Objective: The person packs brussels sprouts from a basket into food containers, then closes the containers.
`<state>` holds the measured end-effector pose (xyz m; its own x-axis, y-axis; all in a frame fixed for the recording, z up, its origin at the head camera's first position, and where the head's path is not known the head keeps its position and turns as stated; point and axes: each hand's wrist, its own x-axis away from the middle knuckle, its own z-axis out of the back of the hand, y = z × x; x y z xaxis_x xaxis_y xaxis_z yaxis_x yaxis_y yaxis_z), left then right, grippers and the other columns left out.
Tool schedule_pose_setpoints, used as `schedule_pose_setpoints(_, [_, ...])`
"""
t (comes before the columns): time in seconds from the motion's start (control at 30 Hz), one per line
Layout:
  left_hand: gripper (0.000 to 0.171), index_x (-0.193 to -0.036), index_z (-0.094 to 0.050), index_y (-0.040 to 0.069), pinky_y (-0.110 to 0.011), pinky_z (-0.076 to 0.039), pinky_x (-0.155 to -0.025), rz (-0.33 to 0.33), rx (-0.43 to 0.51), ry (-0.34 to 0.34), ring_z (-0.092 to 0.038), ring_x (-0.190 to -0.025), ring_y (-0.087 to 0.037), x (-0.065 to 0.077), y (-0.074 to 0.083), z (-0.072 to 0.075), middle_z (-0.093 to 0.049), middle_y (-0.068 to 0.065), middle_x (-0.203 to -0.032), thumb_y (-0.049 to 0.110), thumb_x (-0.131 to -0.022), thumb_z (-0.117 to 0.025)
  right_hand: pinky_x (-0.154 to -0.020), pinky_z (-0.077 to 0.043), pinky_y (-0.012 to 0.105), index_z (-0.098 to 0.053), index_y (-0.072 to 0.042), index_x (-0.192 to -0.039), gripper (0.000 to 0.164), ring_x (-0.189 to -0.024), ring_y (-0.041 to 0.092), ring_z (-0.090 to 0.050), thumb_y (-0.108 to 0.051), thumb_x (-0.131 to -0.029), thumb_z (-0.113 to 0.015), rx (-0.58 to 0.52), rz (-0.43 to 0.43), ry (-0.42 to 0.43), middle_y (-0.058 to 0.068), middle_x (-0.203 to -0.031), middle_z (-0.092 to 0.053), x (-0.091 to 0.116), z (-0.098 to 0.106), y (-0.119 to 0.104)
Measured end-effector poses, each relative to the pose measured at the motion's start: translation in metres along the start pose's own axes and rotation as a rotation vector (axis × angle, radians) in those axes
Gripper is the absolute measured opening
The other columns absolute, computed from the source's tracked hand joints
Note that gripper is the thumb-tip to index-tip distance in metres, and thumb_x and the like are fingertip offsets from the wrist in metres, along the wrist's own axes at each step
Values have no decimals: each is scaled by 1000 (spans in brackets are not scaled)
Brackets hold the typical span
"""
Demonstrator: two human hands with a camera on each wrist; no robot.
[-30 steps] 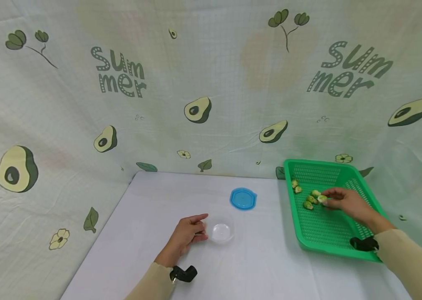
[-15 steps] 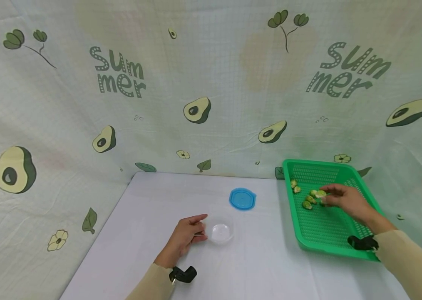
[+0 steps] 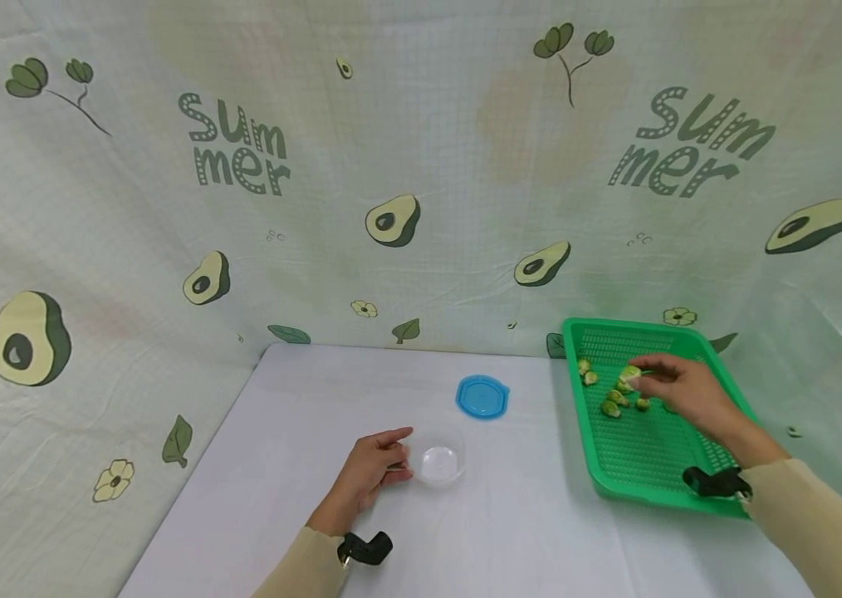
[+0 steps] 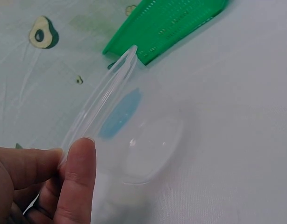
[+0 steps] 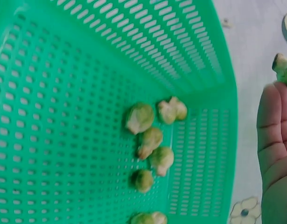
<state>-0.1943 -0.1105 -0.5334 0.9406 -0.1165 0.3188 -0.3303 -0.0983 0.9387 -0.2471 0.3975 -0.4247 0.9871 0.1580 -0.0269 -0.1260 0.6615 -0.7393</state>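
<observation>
At the middle of the table in the head view, my left hand (image 3: 367, 470) pinches the rim of a clear round plastic container (image 3: 439, 462). In the left wrist view the container (image 4: 148, 149) looks see-through, its rim between thumb and fingers. My right hand (image 3: 690, 400) holds a Brussels sprout (image 3: 631, 372) at its fingertips over the green basket (image 3: 594, 473). The right wrist view catches this sprout (image 5: 283, 72) at its right edge, partly cut off. Several loose Brussels sprouts (image 5: 161, 159) lie on the basket's floor, toward one end.
A blue lid (image 3: 482, 397) lies flat on the white table (image 3: 301, 399), behind the container. Behind the table hangs a curtain (image 3: 466, 166) printed with avocados. The basket's raised perforated walls (image 5: 199, 154) surround the sprouts.
My right hand has lifted the sprout and moved slightly left and up, uncovering another sprout on the basket floor. The left hand and the container have hardly moved.
</observation>
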Motion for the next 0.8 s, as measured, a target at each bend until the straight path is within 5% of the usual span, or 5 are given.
schedule_pose_setpoints(0.27, [45,-146,-61,-1,-25,-65,-72,2,5,3,-65,-77,-13,0,0,0,-62,-4,-92,-2,-101,-66,-79,-61,24,-61,-1,-141,49,-93,4,-74,-30,-104,-71,-107,62,49,-20,-110,-72,4,-9,-20])
schedule_pose_setpoints(0.57, [45,-145,-63,1,-26,-66,-72,0,0,21,-65,-78,-13,0,-2,1,-61,-4,-93,0,-101,-67,-76,-62,21,-68,0,-136,43,-91,0,-73,-26,-102,-74,-148,137,112,-23,-106,-74,10,-29,-57])
schedule_pose_setpoints(0.8, [46,-145,-63,1,-27,-66,-73,1,2,25,-65,-79,-13,2,-1,-1,-62,-5,-93,0,-100,-69,-73,-63,21,-69,6,-129,35,-88,3,-75,-9,-99,-75,-289,205,114,-17,-102,-76,9,-55,-76])
